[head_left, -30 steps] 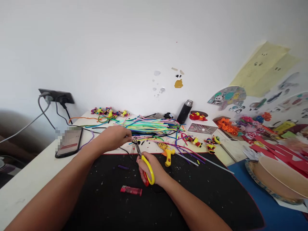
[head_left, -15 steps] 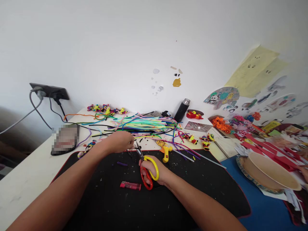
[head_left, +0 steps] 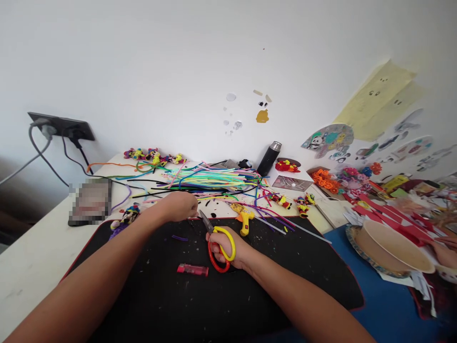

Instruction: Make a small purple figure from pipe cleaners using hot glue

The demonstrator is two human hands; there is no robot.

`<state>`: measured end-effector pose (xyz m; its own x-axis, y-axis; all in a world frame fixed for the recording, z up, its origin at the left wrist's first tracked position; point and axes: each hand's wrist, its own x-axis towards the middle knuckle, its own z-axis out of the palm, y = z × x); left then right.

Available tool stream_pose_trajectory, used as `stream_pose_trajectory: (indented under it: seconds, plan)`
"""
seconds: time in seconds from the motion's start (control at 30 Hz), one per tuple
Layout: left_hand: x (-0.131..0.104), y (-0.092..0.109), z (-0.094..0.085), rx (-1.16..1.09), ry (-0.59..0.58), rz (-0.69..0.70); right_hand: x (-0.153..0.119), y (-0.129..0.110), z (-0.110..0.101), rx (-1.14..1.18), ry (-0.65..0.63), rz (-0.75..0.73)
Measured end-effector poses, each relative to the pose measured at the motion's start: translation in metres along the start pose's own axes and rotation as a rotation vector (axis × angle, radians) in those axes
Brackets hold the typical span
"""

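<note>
My left hand [head_left: 183,206] is closed in a pinch, fingertips turned toward the scissors; what they grip is too small and hidden to make out. In my right hand [head_left: 233,247] is a pair of scissors [head_left: 206,222] with one yellow and one red handle. Its blades are together and point up toward the left fingertips. A small black scrap [head_left: 213,215] lies just beyond the blades. Below my left hand, a short purple pipe cleaner piece [head_left: 179,238] rests on the black mat [head_left: 160,295]. Nearer to me lies a pink lighter [head_left: 193,270].
A yellow glue gun [head_left: 244,222] lies right of the scissors. Behind are a pile of coloured pipe cleaners [head_left: 214,178], a black flask [head_left: 269,159] and small pipe-cleaner figures [head_left: 153,156]. At right are a beige bowl [head_left: 394,245] and another person's hand [head_left: 444,253].
The scissor blades have gone from slightly apart to together. Both hands stay nearly in place, and the whole view has shifted a little.
</note>
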<state>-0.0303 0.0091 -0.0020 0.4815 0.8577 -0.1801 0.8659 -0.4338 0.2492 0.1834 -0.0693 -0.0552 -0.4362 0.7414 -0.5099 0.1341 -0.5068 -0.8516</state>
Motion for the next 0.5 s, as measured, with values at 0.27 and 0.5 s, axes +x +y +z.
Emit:
stream_pose_trajectory:
  seconds: [0.27, 0.5]
  plan:
    - [-0.004, -0.007, -0.011, -0.016, 0.112, -0.081, -0.008, -0.003, -0.014, 0.149, 0.051, -0.113]
    - [0.0, -0.004, -0.01, -0.084, 0.207, -0.115, -0.036, -0.004, -0.03, -0.054, 0.048, -0.137]
